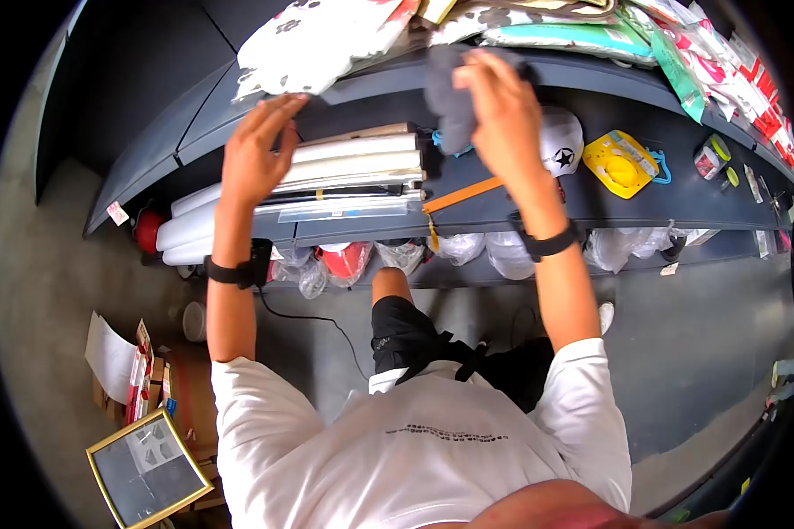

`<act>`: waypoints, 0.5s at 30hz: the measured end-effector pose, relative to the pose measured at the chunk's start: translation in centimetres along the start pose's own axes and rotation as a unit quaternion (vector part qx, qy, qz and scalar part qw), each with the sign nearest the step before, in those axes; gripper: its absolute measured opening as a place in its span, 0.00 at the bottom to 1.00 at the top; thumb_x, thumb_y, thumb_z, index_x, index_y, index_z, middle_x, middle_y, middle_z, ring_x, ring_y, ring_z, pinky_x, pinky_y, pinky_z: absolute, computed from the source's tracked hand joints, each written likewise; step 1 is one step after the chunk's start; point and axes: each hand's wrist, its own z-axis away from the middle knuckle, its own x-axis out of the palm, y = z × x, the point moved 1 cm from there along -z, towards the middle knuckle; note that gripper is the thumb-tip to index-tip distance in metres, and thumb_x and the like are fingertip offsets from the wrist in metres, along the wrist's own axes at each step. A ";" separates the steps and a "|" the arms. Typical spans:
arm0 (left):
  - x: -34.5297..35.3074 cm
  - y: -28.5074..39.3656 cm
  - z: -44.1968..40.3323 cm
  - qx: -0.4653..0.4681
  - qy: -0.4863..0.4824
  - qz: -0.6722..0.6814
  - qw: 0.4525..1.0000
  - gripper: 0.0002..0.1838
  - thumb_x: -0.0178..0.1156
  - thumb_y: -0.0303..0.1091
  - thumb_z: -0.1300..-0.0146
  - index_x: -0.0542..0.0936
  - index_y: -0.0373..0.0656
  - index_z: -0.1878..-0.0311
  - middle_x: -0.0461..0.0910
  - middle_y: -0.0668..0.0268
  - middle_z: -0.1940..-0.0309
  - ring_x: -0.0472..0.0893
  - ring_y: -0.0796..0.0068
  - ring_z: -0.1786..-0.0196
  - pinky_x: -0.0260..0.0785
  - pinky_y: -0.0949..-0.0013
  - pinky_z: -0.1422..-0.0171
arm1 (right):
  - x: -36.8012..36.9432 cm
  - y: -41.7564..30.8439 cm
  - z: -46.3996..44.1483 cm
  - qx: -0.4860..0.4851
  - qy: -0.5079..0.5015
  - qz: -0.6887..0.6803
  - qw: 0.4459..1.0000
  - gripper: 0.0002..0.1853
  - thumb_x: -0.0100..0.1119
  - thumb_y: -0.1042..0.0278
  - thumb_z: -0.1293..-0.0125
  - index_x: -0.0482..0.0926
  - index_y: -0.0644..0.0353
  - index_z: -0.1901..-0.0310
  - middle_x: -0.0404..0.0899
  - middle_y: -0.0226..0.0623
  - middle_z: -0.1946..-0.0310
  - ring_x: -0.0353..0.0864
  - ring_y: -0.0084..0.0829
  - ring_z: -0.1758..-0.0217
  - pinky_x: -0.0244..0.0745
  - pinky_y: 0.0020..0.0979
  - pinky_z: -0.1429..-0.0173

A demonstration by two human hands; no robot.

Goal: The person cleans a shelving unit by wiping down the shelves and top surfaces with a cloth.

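My right hand point(505, 119) is closed on a dark grey cloth point(454, 97), which hangs in front of the upper shelf edge and is a little blurred. My left hand point(258, 150) holds nothing; its fingers are stretched out and its thumb stands apart. Its fingertips are at the lower edge of a white patterned fabric package point(322, 40) on the upper shelf; whether they touch it I cannot tell. Below and beside my left hand lie several long white rolls point(357, 163). A white cap with a black star point(560, 145) sits just right of my right hand.
Folded packages, one teal-edged point(573, 40), line the upper shelf point(379, 84). The middle shelf holds an orange strip point(463, 195), a yellow cap point(620, 165) and a small jar point(711, 157). Bagged caps point(344, 260) fill the lower level. A gold frame point(150, 467) and cartons point(190, 388) stand lower left.
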 end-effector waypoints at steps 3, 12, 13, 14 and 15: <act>-1.1 -4.4 1.1 -0.092 -0.049 0.046 0.993 0.15 0.58 0.32 0.29 0.84 0.44 0.42 0.84 0.57 0.45 0.83 0.52 0.44 0.75 0.60 0.41 | -2.2 3.3 0.3 0.044 0.051 0.005 0.998 0.25 0.62 0.87 0.49 0.73 0.50 0.51 0.81 0.39 0.46 0.78 0.50 0.38 0.74 0.46 0.42; 1.9 -6.7 0.1 -0.007 -0.057 0.121 0.991 0.20 0.59 0.43 0.27 0.82 0.42 0.39 0.83 0.51 0.42 0.82 0.49 0.40 0.73 0.58 0.37 | 0.1 -3.0 -1.3 0.120 0.062 0.224 0.965 0.24 0.61 0.82 0.48 0.73 0.53 0.49 0.82 0.39 0.48 0.80 0.48 0.41 0.75 0.48 0.43; 2.1 -6.1 0.0 0.005 -0.046 0.131 0.990 0.18 0.60 0.41 0.27 0.82 0.42 0.41 0.84 0.50 0.46 0.83 0.48 0.44 0.74 0.57 0.38 | 1.4 -5.8 -2.0 0.124 0.028 0.218 0.968 0.24 0.64 0.81 0.50 0.73 0.53 0.50 0.83 0.36 0.51 0.80 0.45 0.39 0.75 0.49 0.46; 3.0 -5.9 0.2 0.049 -0.004 0.131 0.990 0.16 0.60 0.37 0.28 0.82 0.41 0.42 0.84 0.52 0.49 0.83 0.49 0.46 0.75 0.57 0.40 | 2.6 -8.2 -2.6 0.122 -0.007 0.212 0.970 0.24 0.67 0.80 0.51 0.73 0.53 0.52 0.84 0.34 0.54 0.79 0.41 0.38 0.74 0.50 0.48; 2.9 -4.5 0.3 0.026 -0.028 0.171 0.985 0.15 0.60 0.32 0.30 0.82 0.43 0.42 0.84 0.54 0.48 0.83 0.51 0.44 0.76 0.57 0.40 | 4.0 -10.4 -2.7 0.079 0.015 0.186 0.979 0.24 0.67 0.80 0.52 0.73 0.53 0.52 0.83 0.34 0.55 0.79 0.41 0.38 0.74 0.49 0.47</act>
